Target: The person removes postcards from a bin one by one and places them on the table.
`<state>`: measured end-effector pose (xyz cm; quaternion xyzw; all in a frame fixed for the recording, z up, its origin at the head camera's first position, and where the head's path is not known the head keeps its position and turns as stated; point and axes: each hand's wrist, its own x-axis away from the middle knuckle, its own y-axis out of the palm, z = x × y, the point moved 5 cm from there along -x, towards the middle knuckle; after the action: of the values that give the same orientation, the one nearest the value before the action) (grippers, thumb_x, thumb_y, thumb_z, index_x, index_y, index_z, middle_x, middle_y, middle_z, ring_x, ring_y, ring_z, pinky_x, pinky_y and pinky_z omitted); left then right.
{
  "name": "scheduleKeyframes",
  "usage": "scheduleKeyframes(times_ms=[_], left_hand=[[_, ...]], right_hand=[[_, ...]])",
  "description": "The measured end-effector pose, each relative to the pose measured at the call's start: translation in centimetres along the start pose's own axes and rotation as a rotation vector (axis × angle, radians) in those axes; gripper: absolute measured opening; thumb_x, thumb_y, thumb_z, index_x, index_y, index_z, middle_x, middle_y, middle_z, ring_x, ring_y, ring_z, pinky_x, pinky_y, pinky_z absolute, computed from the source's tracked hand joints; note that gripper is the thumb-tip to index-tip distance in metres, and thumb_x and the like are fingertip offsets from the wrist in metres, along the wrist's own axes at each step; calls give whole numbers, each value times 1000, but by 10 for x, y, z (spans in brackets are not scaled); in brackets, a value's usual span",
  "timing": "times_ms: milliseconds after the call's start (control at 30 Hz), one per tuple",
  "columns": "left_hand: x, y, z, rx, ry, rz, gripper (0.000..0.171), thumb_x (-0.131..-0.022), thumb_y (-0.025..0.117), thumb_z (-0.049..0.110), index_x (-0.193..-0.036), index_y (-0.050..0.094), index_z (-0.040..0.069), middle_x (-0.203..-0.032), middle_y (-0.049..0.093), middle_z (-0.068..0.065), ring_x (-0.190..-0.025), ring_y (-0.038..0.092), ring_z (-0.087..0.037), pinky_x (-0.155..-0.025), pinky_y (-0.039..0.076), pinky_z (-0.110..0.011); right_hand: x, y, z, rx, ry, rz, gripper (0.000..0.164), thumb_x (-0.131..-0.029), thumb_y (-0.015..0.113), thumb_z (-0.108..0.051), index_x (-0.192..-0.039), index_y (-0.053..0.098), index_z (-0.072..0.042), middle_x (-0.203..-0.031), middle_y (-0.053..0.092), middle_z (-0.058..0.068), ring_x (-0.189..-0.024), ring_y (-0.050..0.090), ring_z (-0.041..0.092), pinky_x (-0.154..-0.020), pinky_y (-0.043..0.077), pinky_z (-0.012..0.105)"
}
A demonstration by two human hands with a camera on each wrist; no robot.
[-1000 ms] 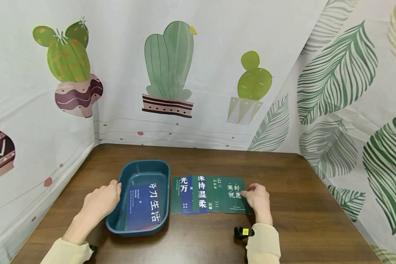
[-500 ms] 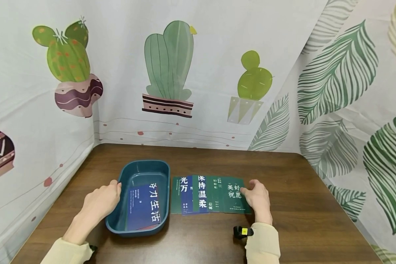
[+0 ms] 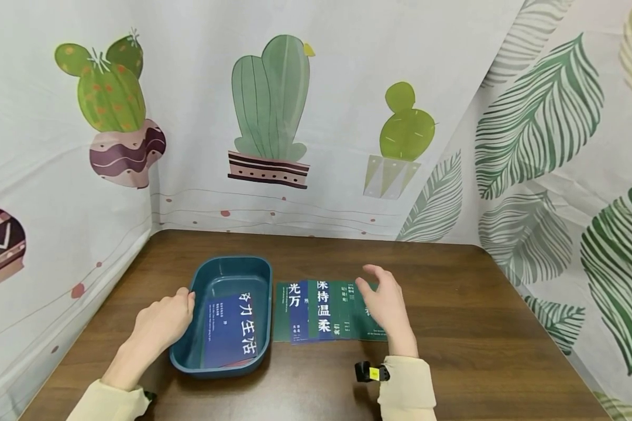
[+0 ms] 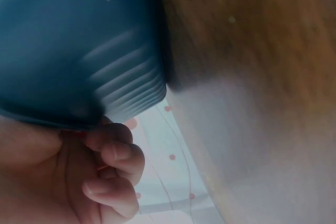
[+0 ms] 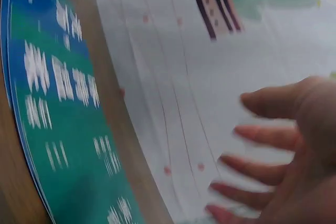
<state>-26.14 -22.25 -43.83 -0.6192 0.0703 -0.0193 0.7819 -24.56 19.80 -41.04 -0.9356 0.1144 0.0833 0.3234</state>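
Observation:
My left hand grips the left rim of a blue plastic basin; in the left wrist view its fingers curl by the basin's edge. Inside the basin lies a dark blue card with white characters, with other cards under it. To the basin's right, a row of overlapping green and blue cards lies spread on the table. Above the right end of that row is my right hand, holding nothing, its fingers spread apart in the right wrist view. It partly hides the rightmost green card.
The brown wooden table ends at the back against a white cloth printed with cacti and leaves. A black wrist camera with a yellow label sits at the right sleeve.
My right hand has left the right edge of the rightmost card and moved left over the row, its fingers spreading. The left hand, basin and cards stay where they were.

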Motion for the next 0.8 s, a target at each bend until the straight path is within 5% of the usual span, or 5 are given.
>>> scheduleKeyframes(times_ms=[167, 333, 633, 800], left_hand=[[0, 0, 0, 2, -1, -6, 31, -106, 33, 25, -94, 47, -1, -78, 57, -24, -67, 59, -42, -53, 44, -53], [1, 0, 0, 5, -1, -5, 31, -106, 33, 25, -94, 47, 0, -78, 57, -23, -67, 59, -42, -53, 44, -53], [2, 0, 0, -2, -5, -11, 31, -106, 33, 25, -95, 48, -1, -79, 58, -24, -68, 59, -43, -54, 45, -53], [2, 0, 1, -5, -5, -10, 32, -106, 34, 25, -95, 48, -1, -80, 58, -24, -68, 59, -43, -55, 45, -54]], right_hand=[[2, 14, -31, -199, -152, 43, 29, -96, 64, -13, -124, 61, -10, -123, 59, 2, -117, 55, 23, -94, 44, 40], [11, 36, -59, -421, -179, -8, 25, -96, 59, -5, -121, 62, -8, -116, 62, 0, -111, 59, 16, -95, 43, 35], [40, 104, -103, -760, -20, -181, 20, -98, 50, -5, -113, 62, -3, -111, 63, 2, -111, 57, 23, -98, 40, 40], [54, 145, -119, -823, 134, -302, 21, -97, 47, -12, -109, 62, -6, -108, 61, 2, -102, 58, 18, -93, 43, 42]])
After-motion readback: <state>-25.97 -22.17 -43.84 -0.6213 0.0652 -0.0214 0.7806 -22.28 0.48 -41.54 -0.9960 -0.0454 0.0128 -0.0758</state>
